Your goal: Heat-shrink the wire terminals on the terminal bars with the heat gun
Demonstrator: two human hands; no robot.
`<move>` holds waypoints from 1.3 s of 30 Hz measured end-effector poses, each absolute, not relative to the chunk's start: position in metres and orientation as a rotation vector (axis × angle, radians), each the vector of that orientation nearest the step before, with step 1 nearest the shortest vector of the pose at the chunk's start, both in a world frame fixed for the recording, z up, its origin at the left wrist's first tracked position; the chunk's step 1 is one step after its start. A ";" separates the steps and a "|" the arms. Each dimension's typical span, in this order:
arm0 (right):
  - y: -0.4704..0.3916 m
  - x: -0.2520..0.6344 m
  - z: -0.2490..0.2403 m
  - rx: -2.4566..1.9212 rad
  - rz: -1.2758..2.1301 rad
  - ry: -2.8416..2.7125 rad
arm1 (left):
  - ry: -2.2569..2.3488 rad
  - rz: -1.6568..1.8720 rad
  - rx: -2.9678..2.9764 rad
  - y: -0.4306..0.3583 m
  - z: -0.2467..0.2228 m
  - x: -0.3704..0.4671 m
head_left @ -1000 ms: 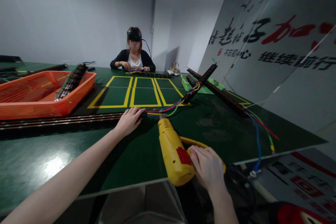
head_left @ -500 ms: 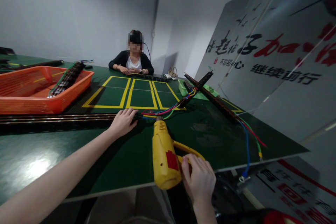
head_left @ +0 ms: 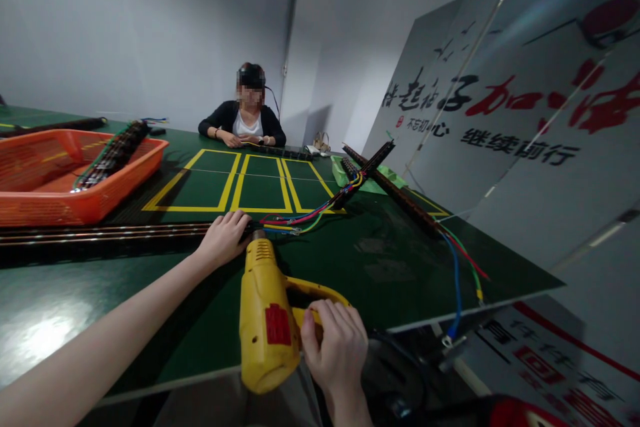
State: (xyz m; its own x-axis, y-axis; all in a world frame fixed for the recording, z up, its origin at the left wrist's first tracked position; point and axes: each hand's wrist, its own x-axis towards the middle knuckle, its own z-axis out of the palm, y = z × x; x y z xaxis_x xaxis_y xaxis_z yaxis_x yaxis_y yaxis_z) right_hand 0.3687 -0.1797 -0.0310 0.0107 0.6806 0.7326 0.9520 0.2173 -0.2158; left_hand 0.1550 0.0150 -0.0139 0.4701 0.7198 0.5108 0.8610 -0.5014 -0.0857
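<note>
My right hand (head_left: pixel 336 340) is wrapped round the handle of a yellow heat gun (head_left: pixel 267 320) with a red label. The gun's metal nozzle points away from me, close to the end of a long dark bar (head_left: pixel 125 232) lying across the table. My left hand (head_left: pixel 224 237) is closed over the right end of that bar, just left of the nozzle. From this end run coloured wires (head_left: pixel 283 228), red, yellow, blue and green, with metal lugs on some tips. They lead toward a second dark strip (head_left: pixel 367 170). The left fingertips are partly hidden behind the hand.
An orange basket (head_left: pixel 85 207) with a dark wired part stands at the left. Across the green table (head_left: pixel 400 273) sits a person (head_left: pixel 245 120). A long dark bar (head_left: pixel 405 197) with loose wires lies at the right, by a green tray (head_left: pixel 340 177).
The heat gun in my right hand has moved left, its nozzle shifting from the wires to the bar's end beside my left hand. The camera view has turned slightly right.
</note>
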 end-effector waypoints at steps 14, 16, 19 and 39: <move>-0.186 0.411 -0.017 -1.602 -0.516 -1.768 | -1.292 -0.661 -2.474 0.015 -0.011 0.151; -0.187 0.417 -0.016 -1.625 -0.547 -1.750 | -1.280 -0.671 -2.481 0.015 -0.011 0.149; -0.190 0.422 -0.015 -1.664 -0.581 -1.721 | -1.276 -0.647 -2.486 0.014 -0.010 0.149; -0.185 0.364 -0.035 -1.615 -0.501 -1.616 | -1.300 -0.597 -2.501 0.018 -0.014 0.147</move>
